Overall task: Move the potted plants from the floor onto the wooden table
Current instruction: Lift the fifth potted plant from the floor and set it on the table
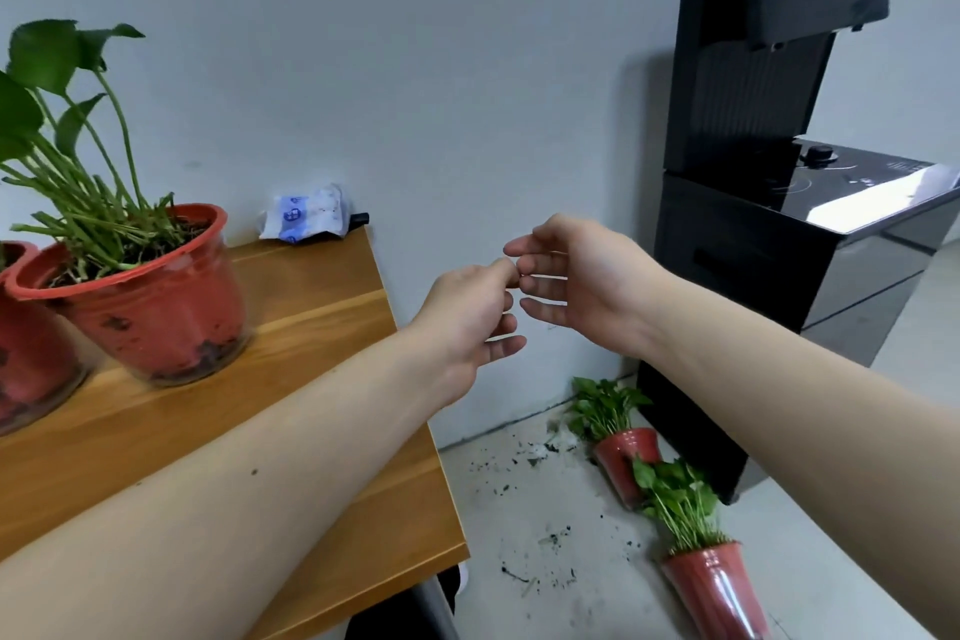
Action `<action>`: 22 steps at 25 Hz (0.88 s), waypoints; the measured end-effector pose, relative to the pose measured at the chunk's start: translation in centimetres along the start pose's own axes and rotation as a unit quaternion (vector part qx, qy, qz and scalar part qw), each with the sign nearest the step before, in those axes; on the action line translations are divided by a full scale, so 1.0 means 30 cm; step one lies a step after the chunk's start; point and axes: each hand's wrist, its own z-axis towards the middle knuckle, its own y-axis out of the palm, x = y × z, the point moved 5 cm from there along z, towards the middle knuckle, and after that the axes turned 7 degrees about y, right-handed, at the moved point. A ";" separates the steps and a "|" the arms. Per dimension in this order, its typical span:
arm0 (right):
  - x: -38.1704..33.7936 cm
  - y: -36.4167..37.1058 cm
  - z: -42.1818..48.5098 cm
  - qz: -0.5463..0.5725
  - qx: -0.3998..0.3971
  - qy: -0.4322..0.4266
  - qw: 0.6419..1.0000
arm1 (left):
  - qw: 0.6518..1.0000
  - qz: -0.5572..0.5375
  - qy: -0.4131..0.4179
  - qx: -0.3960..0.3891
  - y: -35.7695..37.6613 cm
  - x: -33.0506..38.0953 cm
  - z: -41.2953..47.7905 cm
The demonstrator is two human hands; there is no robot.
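Two red potted plants stand on the wooden table (322, 327) at the left: a big one (150, 291) with long green stems and a second (26, 333) cut off by the left edge. On the floor at the lower right stand two smaller red potted plants, the farther one (621, 452) near the wall and the nearer one (714, 582) in front of it. My left hand (470, 322) and my right hand (576, 281) hover together in mid-air past the table's right end, fingers loosely curved, fingertips close, holding nothing.
A black water dispenser cabinet (769, 224) stands against the wall at the right, beside the floor pots. Spilled soil (524, 463) is scattered on the grey floor. A white and blue packet (306, 218) lies at the table's back corner against the wall.
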 end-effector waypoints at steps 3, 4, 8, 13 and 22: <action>0.005 -0.070 0.003 0.010 0.015 0.000 1.000 | 1.000 -0.001 -0.005 -0.018 0.069 -0.014 0.017; 0.008 -0.091 0.006 0.013 0.021 0.001 1.000 | 1.000 -0.002 -0.006 -0.022 0.087 -0.020 0.023; 0.033 -0.184 0.025 0.029 0.042 0.011 0.999 | 0.999 -0.001 -0.023 -0.044 0.173 -0.068 0.048; 0.098 -0.288 0.062 0.041 0.057 0.035 0.997 | 0.996 -0.002 -0.060 -0.061 0.263 -0.159 0.083; 0.214 -0.511 0.163 0.087 0.110 0.070 0.988 | 0.989 0.010 -0.129 -0.068 0.454 -0.326 0.181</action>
